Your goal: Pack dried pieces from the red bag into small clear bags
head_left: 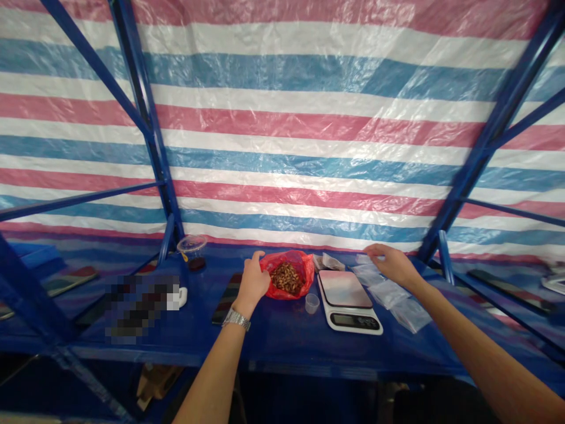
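Observation:
A red plastic bag (306,281) lies wide open on the blue table, with small brown dried pieces (286,278) heaped inside. At its left rim is my left hand (255,281), closed on the edge of the bag. My right hand (391,262) hovers over clear plastic bags (388,292), its fingers pressed together; what they hold, if anything, I cannot make out. Between the hands stands a white digital scale (345,290) with a bare metal plate. A small clear cup (312,303) sits just left of the scale. Behind it lie small filled bags (332,262).
A dark phone-like slab (226,299) lies left of my left forearm. Farther left are a clear tub with dark contents (194,253) and a small white object (182,296) beside a blurred-out patch. Blue metal posts (148,123) frame both sides, with a striped tarp (309,135) behind.

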Demonstrator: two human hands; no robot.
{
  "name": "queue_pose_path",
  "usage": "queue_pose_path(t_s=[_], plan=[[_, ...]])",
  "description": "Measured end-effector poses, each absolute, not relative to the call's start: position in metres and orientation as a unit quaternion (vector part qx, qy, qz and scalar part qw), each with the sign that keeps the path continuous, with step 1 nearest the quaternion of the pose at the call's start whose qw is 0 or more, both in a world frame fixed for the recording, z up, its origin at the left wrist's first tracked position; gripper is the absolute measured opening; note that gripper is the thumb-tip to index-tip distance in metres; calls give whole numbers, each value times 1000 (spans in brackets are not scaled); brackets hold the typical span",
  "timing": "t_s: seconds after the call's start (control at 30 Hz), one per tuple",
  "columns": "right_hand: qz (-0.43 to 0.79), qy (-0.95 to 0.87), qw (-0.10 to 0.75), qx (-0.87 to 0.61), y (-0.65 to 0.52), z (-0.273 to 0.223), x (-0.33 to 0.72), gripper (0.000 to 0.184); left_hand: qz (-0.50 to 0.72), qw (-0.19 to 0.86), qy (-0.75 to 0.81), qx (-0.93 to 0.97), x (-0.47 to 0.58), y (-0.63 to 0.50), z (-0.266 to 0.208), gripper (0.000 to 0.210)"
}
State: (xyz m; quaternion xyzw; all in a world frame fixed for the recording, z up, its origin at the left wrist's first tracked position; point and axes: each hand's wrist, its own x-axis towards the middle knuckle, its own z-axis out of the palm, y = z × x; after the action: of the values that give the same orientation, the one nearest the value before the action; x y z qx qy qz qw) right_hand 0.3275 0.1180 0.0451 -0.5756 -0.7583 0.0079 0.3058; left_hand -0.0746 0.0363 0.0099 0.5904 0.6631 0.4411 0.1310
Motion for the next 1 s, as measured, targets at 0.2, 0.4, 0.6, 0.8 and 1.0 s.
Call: queue_pose_path(t_s=[0.2, 0.4, 0.6, 0.8, 1.0], plan=[[71, -808, 145, -567, 119, 23, 371, 45, 438, 117, 690, 564, -58, 39, 16, 41], [-56, -820, 68, -565, 143, 32, 316, 38, 399, 99, 738, 535, -50, 30, 26, 42], [-70, -808, 6, -585, 168, 17, 271, 30, 412, 89, 730, 539, -56, 25, 25, 41], [-62, -790, 25, -609, 173, 4, 267, 35, 418, 70, 724, 544, -64, 26, 19, 40], [-92, -772, 167, -606, 158, 31, 249, 39, 385, 98, 750, 529, -61, 24, 25, 42]])
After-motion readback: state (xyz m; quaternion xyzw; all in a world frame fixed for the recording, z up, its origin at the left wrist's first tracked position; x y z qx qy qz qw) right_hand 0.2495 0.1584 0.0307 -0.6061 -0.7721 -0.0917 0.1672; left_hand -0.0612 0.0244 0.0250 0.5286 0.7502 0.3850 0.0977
